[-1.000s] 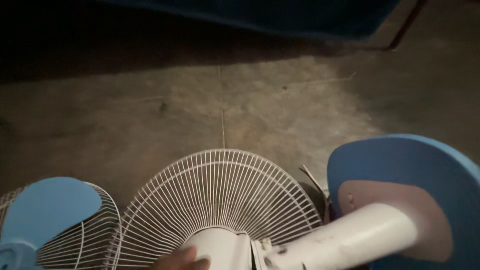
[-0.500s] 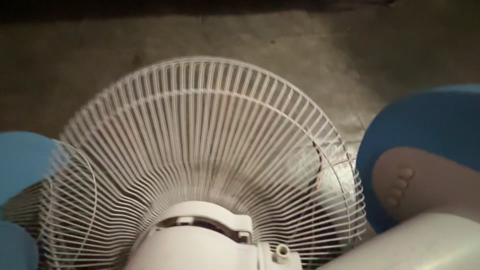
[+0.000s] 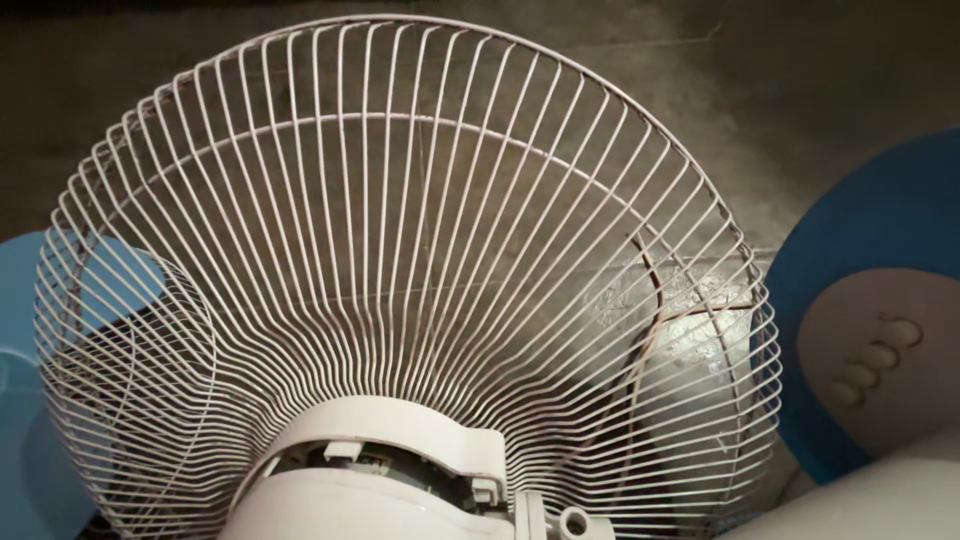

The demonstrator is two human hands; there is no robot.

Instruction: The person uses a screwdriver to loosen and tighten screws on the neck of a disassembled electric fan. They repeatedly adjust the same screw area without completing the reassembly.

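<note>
A white wire fan guard [image 3: 400,250] fills most of the head view, seen from behind and close up. Its white plastic motor housing [image 3: 370,480] sits at the bottom middle, with a small hinge knob [image 3: 572,522] beside it. Blue fan blades [image 3: 40,400] show behind the wires at the left. At the right stands a blue round fan base [image 3: 860,250] with a white panel carrying several push buttons [image 3: 875,355]. A white stand tube [image 3: 880,505] crosses the bottom right corner. Neither of my hands shows in this frame.
Under everything lies a rough grey-brown concrete floor [image 3: 800,90], dark along the top edge. A second wire guard [image 3: 700,330] is visible through the first one at the right.
The view has closed in on the fan guard, which now fills the frame. A hand seen at the motor housing a second ago is gone from view.
</note>
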